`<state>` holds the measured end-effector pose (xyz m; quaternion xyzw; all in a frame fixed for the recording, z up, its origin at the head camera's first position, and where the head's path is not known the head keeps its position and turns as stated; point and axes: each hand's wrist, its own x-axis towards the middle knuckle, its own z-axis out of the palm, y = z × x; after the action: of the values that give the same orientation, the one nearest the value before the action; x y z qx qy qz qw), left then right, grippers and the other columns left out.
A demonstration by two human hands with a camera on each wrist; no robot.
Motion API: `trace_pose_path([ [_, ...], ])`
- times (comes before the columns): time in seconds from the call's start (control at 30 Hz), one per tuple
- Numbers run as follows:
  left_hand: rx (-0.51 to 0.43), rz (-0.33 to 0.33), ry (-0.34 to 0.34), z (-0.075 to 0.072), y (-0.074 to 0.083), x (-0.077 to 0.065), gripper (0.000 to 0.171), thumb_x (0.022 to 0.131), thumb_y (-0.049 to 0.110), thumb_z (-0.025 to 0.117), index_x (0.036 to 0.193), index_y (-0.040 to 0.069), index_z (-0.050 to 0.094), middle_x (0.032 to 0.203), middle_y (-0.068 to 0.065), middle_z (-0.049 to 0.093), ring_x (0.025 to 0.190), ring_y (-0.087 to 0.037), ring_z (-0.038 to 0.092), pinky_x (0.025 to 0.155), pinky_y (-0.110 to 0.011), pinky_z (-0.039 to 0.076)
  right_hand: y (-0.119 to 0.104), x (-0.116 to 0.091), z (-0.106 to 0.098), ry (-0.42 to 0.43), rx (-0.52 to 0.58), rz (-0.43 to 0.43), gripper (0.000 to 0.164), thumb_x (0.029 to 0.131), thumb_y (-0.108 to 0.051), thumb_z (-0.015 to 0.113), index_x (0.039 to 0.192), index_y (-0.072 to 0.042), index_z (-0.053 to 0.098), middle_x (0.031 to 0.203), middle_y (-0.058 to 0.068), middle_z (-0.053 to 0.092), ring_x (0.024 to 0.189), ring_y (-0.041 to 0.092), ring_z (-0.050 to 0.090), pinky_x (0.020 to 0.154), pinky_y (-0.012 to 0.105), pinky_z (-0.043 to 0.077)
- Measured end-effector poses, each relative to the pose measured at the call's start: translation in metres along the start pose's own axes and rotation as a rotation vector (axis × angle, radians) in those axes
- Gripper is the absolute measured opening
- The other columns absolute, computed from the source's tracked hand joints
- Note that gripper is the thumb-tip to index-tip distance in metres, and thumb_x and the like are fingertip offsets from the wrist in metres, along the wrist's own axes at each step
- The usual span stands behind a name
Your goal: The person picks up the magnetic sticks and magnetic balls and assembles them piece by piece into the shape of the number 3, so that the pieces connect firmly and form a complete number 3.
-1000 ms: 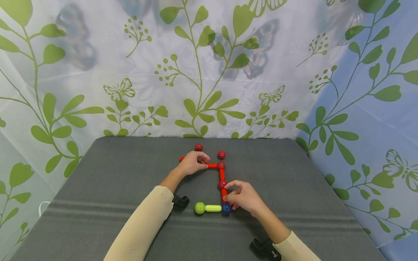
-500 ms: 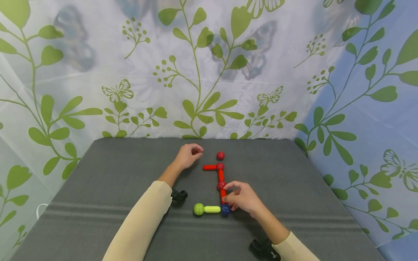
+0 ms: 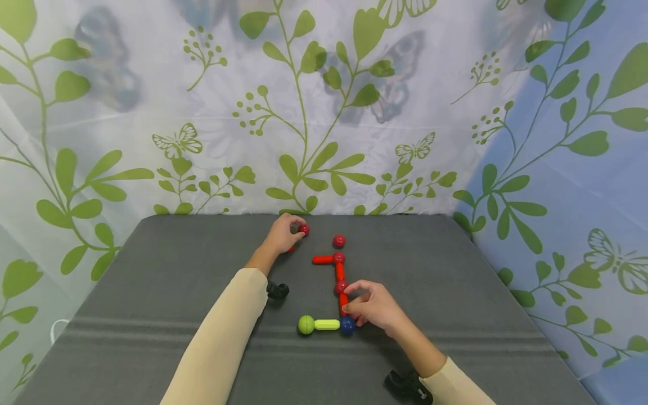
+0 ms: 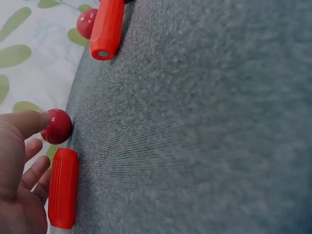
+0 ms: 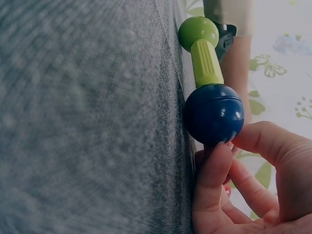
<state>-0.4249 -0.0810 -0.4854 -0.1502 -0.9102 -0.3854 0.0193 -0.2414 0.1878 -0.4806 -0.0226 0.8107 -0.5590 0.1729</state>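
Note:
My left hand (image 3: 281, 233) is at a loose red ball (image 3: 304, 230) at the far side of the table, thumb and forefinger on either side of it. In the left wrist view a fingertip meets this ball, and a loose red rod (image 4: 63, 188) lies beside the other fingers. My right hand (image 3: 376, 306) pinches a red rod (image 3: 343, 304) just beyond a dark blue ball (image 5: 214, 114). This rod belongs to a chain: a light green ball (image 3: 306, 324), a yellow-green rod (image 3: 327, 324), the blue ball, then red balls and rods, ending in a leftward red rod (image 3: 323, 260).
Another loose red ball (image 3: 339, 241) sits just beyond the chain's far corner. Dark grey cloth (image 3: 202, 270) covers the table. Behind and to the right hangs a leaf-patterned curtain (image 3: 324, 112). Black wrist devices (image 3: 277, 291) are worn on both arms.
My left hand has left the chain's far rod and moved left and away, to the loose red ball. My right hand stays on its rod. The view has shifted slightly.

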Motion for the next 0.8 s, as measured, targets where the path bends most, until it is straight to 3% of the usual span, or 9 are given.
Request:
trace_pose_path([
  [0.27,0.085,-0.007,-0.062,0.003,0.003,0.009,0.042,0.099,0.014,0.068,0.14,0.01,0.061,0.14,-0.016,0.056,0.126,-0.033,0.058,0.107,-0.047,0.048,-0.001,0.001,0.001,-0.004,0.008,0.004,0.037,0.084,-0.011,0.08,0.118,-0.005,0.067,0.085,0.01,0.076,0.06,0.02,0.065,0.061,0.036,0.059],
  [0.53,0.104,-0.03,-0.056,0.007,0.005,0.011,0.032,0.097,0.011,0.069,0.129,0.011,0.066,0.125,-0.014,0.066,0.115,-0.03,0.061,0.103,-0.046,0.049,-0.001,0.001,0.0,-0.005,0.006,-0.004,0.037,0.084,-0.011,0.08,0.118,-0.006,0.067,0.084,0.009,0.075,0.061,0.02,0.065,0.061,0.036,0.06],
  [0.8,0.125,0.002,-0.071,0.008,0.01,0.004,0.026,0.095,0.01,0.072,0.121,0.011,0.069,0.116,-0.012,0.067,0.106,-0.028,0.062,0.097,-0.045,0.051,0.0,0.001,-0.002,-0.004,0.004,0.01,0.038,0.084,-0.011,0.08,0.118,-0.006,0.067,0.085,0.009,0.075,0.062,0.02,0.065,0.061,0.036,0.06],
])
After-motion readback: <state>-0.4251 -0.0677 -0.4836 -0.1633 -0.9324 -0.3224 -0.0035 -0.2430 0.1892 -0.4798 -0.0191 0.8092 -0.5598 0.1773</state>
